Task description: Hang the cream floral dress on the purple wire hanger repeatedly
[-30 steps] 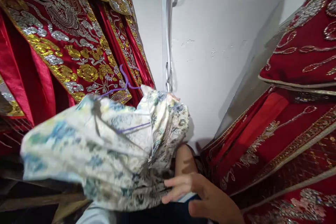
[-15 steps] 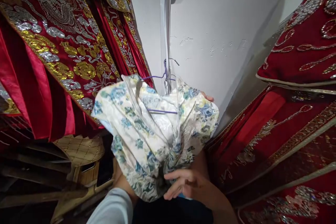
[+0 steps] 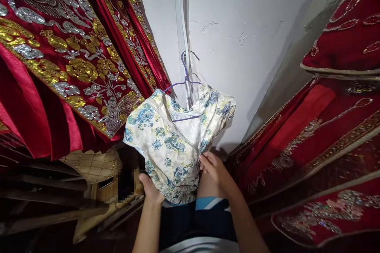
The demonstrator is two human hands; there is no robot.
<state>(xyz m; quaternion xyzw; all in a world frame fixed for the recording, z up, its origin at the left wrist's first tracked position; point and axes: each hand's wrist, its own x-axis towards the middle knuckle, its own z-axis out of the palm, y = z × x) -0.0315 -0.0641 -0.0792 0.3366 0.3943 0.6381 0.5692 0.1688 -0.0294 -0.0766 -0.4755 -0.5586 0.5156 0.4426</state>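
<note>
A white floral blouse point(image 3: 169, 146) with blue and green flowers hangs on a purple wire hanger point(image 3: 186, 82), whose hook points up and right. My right hand point(image 3: 212, 166) pinches the blouse's front edge below the V neckline. My left hand point(image 3: 151, 189) is at the lower left side of the blouse, thumb apart; its fingers go behind the cloth and are hidden. The blouse front lies mostly smooth, with a gathered hem at the bottom.
Red garments with gold and silver embroidery point(image 3: 83, 69) hang at the left. More beaded red garments point(image 3: 335, 114) hang at the right. A white wall point(image 3: 237, 47) with a vertical strip point(image 3: 181, 16) stands behind. A woven-seat chair point(image 3: 95, 166) is at the lower left.
The blouse front has flattened out and its neckline shows more clearly. My right hand has moved up onto the front edge and closed. My left hand has come into view at the lower left side.
</note>
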